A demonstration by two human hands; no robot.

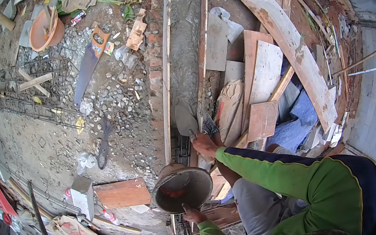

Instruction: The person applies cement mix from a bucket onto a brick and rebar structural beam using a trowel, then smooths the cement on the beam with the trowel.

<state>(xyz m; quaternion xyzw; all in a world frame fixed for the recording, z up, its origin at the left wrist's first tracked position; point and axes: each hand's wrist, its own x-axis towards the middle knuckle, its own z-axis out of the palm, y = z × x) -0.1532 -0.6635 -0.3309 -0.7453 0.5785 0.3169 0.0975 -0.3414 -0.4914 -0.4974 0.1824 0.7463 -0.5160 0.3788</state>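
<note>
My right hand is closed round the handle of a trowel. The trowel's blade rests on wet grey concrete that fills a long narrow channel between wooden form boards. Near the blade, the concrete ends and steel rebar shows in the channel. Below it, my left hand grips the rim of a tilted, mortar-coated bucket. The bucket's mouth faces me, with an orange patch showing inside and little else visible there.
To the left, a hand saw, metal shears and an orange bucket lie on gravelly ground. A concrete block stands beside a brown board. Planks, a paper sack and a long curved board crowd the right.
</note>
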